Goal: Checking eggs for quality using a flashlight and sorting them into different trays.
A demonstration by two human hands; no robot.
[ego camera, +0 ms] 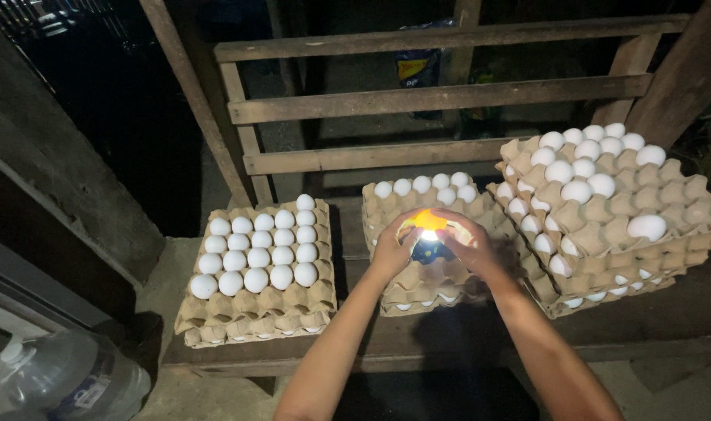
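far left of the hands, a clear plastic bottle (pixel 55 382) lies low by the bench. nearer, a stack of cardboard trays (pixel 255 312) carries rows of white eggs. the left hand (pixel 390 248) and right hand (pixel 468 248) meet over the middle tray stack (pixel 429 284), fingers curled and pressed around a glowing egg (pixel 428 221) held between them on a small lit torch (pixel 429 249). the egg shines orange just above both palms. right of the hands, a taller, skewed tray stack (pixel 605 234) holds scattered white eggs.
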